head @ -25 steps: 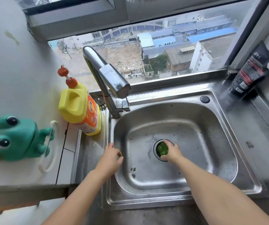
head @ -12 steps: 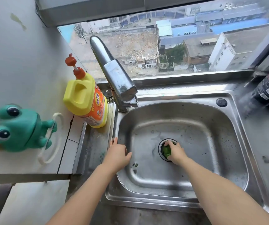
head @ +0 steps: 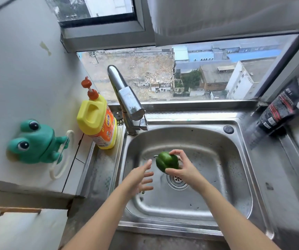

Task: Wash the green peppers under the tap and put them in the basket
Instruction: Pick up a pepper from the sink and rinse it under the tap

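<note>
My right hand (head: 184, 168) grips a green pepper (head: 166, 161) and holds it up over the steel sink (head: 217, 210), just above and left of the drain (head: 177, 179). Its stem points left. My left hand (head: 141, 177) hovers over the left part of the basin with fingers spread, a little short of the pepper and not touching it. The chrome tap (head: 125, 98) stands at the sink's back left corner, with its spout above the basin. I see no water running. No basket is in view.
A yellow detergent bottle (head: 96, 121) with a red pump stands left of the tap. A green frog holder (head: 35, 141) hangs on the left wall. A dark pouch (head: 278, 112) leans at the back right corner. A window runs behind the sink.
My right hand has lifted the pepper up from the drain. My left hand left the sink's left rim and moved in over the basin, fingers spread. The camera tilted back.
</note>
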